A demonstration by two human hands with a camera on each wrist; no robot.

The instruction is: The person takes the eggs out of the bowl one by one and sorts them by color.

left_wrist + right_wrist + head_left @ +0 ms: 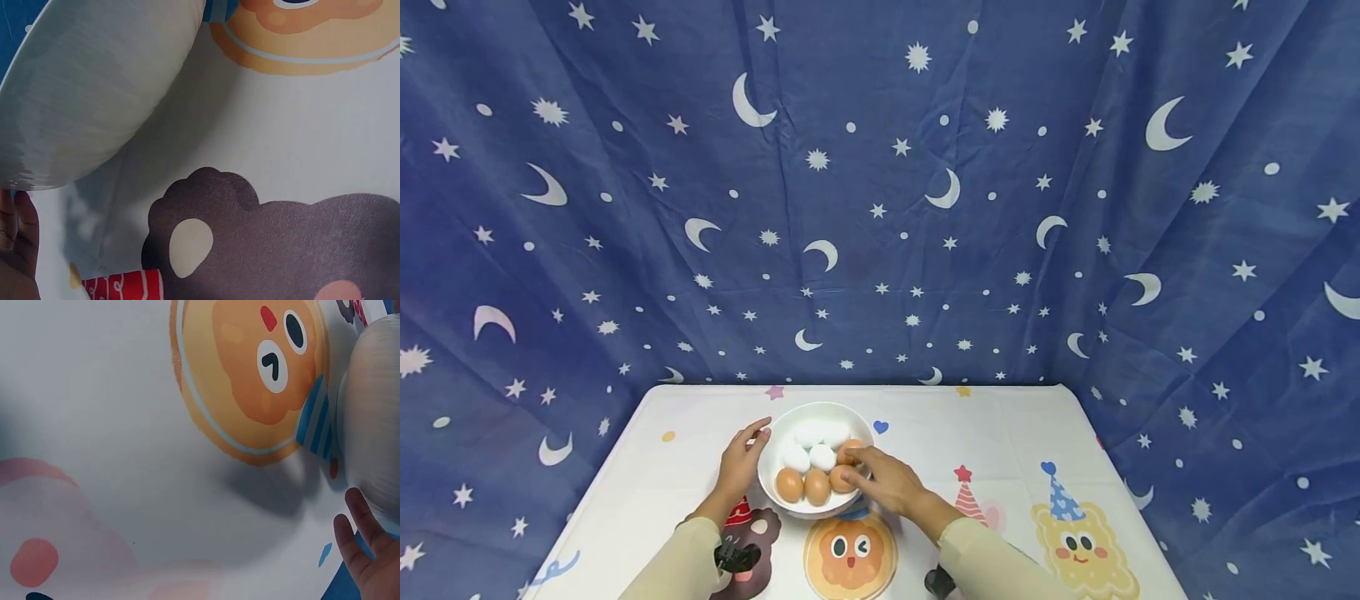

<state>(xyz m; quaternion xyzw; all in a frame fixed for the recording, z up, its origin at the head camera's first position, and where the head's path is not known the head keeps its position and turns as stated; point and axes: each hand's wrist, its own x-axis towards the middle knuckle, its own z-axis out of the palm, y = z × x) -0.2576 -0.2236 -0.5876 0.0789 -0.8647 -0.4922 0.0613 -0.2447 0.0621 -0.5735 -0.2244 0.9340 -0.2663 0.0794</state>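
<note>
While the round white bowl sits just beside the relaxed left hand, smooth, oval brown eggs touch the right hand; whether it grips one, I cannot tell.

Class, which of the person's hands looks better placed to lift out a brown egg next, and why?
Probably the right hand: it reaches over the rim of the bowl, its fingers at the brown eggs. The left hand is at the bowl's other side, its fingers away from the eggs.
</note>
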